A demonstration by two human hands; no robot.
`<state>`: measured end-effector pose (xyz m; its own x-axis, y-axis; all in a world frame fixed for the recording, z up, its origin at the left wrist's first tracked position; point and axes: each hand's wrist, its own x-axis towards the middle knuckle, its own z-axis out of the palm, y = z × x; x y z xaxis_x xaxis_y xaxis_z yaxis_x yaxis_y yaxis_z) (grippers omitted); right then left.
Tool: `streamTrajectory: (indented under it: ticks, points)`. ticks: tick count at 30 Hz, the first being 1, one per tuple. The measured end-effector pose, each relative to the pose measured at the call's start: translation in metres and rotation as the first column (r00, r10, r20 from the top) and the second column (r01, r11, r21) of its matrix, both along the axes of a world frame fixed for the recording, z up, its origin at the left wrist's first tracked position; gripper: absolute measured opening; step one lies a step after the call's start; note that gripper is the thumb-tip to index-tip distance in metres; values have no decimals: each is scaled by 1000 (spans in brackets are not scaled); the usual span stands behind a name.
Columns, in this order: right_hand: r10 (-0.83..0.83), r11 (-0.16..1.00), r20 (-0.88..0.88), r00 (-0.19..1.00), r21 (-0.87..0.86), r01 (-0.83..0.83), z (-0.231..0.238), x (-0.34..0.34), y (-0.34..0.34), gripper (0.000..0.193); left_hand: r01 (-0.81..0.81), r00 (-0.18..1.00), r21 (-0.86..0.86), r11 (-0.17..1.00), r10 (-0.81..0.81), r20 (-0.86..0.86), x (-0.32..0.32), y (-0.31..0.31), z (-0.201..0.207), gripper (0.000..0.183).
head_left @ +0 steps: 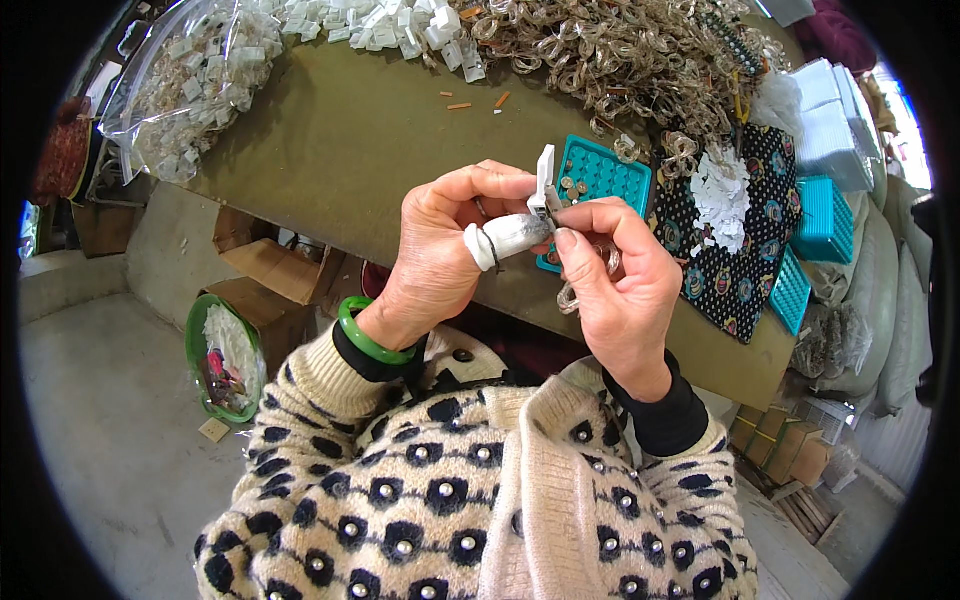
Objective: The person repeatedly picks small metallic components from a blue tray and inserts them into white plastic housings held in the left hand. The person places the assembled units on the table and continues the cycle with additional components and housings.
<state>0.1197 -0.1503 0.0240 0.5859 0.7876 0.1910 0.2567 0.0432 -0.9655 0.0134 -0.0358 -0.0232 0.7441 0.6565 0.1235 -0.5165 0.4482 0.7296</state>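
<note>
My left hand point(440, 230), its thumb wrapped in white tape point(505, 238), pinches a small white plastic case point(545, 185) with its lid standing up. My right hand point(625, 280) meets it from the other side, thumb and forefinger pressed together at the case's lower end. A loop of thin clear wire point(568, 297) hangs below the right fingers. What lies between the fingertips is too small to make out. Just behind the hands is a teal compartment tray point(625, 178) with small round metal discs point(572, 188) in it.
Coiled clear wire bundles point(610, 60) heap at the back, beside white plastic cases point(400, 25) and a filled clear bag point(200, 90). White pieces point(720, 200) lie on a patterned cloth point(765, 190) at right, near stacked teal trays point(825, 220). A green basket point(222, 355) stands on the floor at left.
</note>
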Motion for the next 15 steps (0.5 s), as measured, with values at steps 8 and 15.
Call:
streamTrajectory:
  ticks: [8, 15]
  points:
    - [-121, 987, 617, 778, 162, 25, -14, -9, 8, 29, -87, 981, -77, 993, 72, -182, -8, -3, 8, 24]
    - [-151, 981, 701, 697, 192, 20, -21, -7, 15, 29, -233, 862, 447, 864, 396, -316, -9, -8, 17, 19]
